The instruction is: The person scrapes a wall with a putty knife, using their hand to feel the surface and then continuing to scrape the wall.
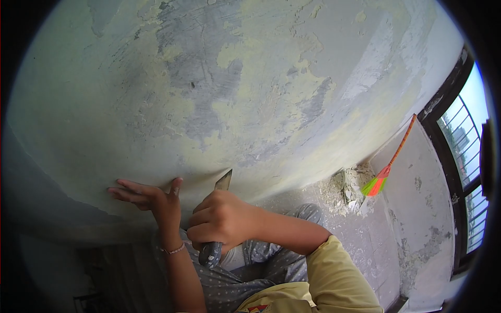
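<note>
My right hand [223,218] is wrapped round a scraper [224,181]. Its dark handle sticks out below the fist, and the metal blade points up with its tip at the wall [209,115]. The wall is patchy, with peeling yellowish paint and bare grey areas. To the left of the scraper, my left hand [155,198] is open with fingers spread, close against the lower part of the wall. A thin bracelet circles the left wrist.
A broom [386,166] with an orange handle and green and orange bristles leans in the corner. Beside it, a heap of scraped flakes [349,190] lies on the dusty floor [360,240]. A dark-framed window [462,141] with bars is at the right.
</note>
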`<act>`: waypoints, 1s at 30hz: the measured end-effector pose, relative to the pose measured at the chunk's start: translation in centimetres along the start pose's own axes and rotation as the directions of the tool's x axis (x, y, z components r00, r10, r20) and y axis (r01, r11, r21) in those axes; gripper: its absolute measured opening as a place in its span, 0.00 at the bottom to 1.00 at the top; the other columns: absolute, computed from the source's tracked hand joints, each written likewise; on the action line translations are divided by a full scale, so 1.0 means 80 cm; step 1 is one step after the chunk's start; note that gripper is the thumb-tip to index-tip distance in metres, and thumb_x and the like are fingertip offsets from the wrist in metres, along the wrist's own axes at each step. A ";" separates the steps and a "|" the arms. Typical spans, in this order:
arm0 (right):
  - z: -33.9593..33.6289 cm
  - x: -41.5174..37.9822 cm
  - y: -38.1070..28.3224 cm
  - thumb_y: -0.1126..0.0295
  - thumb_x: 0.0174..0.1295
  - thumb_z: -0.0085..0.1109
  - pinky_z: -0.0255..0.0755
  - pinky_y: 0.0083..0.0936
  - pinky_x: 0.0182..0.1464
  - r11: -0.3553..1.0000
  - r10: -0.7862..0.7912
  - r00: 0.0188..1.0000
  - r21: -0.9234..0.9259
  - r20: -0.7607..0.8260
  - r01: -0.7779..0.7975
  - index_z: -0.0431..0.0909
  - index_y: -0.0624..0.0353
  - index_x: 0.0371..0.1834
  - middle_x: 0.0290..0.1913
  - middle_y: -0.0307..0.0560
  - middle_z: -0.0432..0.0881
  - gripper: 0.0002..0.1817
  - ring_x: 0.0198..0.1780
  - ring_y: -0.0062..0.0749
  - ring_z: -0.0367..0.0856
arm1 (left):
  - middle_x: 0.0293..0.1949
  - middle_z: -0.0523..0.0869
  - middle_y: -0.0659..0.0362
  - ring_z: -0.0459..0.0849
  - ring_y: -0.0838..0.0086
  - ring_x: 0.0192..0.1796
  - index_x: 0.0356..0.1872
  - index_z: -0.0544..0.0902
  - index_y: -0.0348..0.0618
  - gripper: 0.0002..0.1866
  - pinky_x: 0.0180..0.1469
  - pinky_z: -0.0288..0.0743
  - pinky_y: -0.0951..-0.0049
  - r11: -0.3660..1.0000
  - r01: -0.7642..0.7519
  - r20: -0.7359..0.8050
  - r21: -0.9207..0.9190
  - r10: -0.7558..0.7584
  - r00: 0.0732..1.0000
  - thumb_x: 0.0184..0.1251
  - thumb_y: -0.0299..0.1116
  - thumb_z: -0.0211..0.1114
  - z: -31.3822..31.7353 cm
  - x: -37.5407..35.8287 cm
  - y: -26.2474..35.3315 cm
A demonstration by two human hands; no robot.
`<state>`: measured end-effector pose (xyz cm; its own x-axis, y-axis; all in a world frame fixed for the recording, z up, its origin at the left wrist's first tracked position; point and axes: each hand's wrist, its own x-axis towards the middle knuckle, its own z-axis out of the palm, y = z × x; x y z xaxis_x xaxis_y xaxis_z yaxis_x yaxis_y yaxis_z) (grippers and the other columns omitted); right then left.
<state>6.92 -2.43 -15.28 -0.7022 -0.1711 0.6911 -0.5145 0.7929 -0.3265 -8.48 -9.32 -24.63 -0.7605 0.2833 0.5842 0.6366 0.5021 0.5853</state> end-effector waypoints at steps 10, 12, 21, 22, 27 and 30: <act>-0.003 -0.009 0.005 0.68 0.39 0.63 0.64 0.34 0.19 0.999 -0.034 0.998 0.002 -0.049 0.034 0.73 0.56 0.19 0.17 0.41 0.72 0.09 0.19 0.40 0.75 | 0.69 0.18 0.34 0.21 0.31 0.71 0.71 0.22 0.42 0.74 0.61 0.46 0.26 1.000 0.011 0.012 0.008 -0.011 1.000 0.38 0.80 0.57 0.001 -0.001 0.003; -0.008 -0.013 0.029 0.68 0.39 0.63 0.64 0.33 0.19 0.994 0.100 0.993 -0.025 -0.065 -0.102 0.73 0.56 0.19 0.17 0.41 0.71 0.08 0.18 0.38 0.74 | 0.69 0.19 0.34 0.22 0.31 0.71 0.71 0.22 0.42 0.74 0.60 0.48 0.26 0.999 0.038 0.008 -0.019 -0.038 0.999 0.38 0.82 0.55 -0.001 -0.001 0.007; -0.004 -0.006 0.001 0.66 0.37 0.62 0.61 0.33 0.16 0.999 -0.025 0.993 -0.035 -0.117 0.021 0.72 0.54 0.18 0.16 0.39 0.68 0.09 0.18 0.35 0.73 | 0.70 0.23 0.33 0.26 0.31 0.72 0.71 0.23 0.40 0.74 0.60 0.49 0.26 0.998 -0.048 -0.092 0.045 0.052 0.994 0.37 0.84 0.52 0.010 0.002 -0.006; -0.003 -0.007 0.004 0.66 0.37 0.62 0.61 0.33 0.16 0.999 -0.026 0.992 -0.037 -0.123 0.021 0.72 0.54 0.18 0.16 0.39 0.68 0.09 0.18 0.35 0.73 | 0.70 0.23 0.33 0.26 0.31 0.72 0.71 0.23 0.40 0.74 0.60 0.49 0.26 0.997 -0.055 -0.091 0.047 0.059 0.994 0.37 0.84 0.52 0.011 0.002 -0.007; -0.005 -0.006 0.002 0.68 0.37 0.63 0.61 0.32 0.16 1.000 -0.020 0.989 -0.021 -0.148 0.017 0.71 0.54 0.16 0.16 0.38 0.69 0.09 0.17 0.34 0.73 | 0.70 0.23 0.33 0.27 0.30 0.72 0.71 0.23 0.39 0.74 0.61 0.48 0.27 0.998 -0.006 -0.055 0.061 0.010 0.998 0.37 0.85 0.49 0.011 0.001 -0.009; 0.001 -0.003 -0.010 0.69 0.36 0.62 0.63 0.32 0.18 0.996 -0.076 0.978 -0.057 -0.195 0.066 0.71 0.54 0.15 0.16 0.39 0.70 0.08 0.17 0.36 0.74 | 0.70 0.22 0.33 0.26 0.30 0.72 0.70 0.22 0.39 0.75 0.61 0.47 0.27 0.999 -0.001 -0.035 0.041 0.002 0.999 0.38 0.82 0.54 0.007 0.000 -0.006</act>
<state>7.46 -3.07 -15.22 -0.5521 -0.1134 0.8260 -0.5308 0.8118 -0.2433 -8.86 -9.10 -25.19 -0.7543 0.2555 0.6047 0.6314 0.5346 0.5617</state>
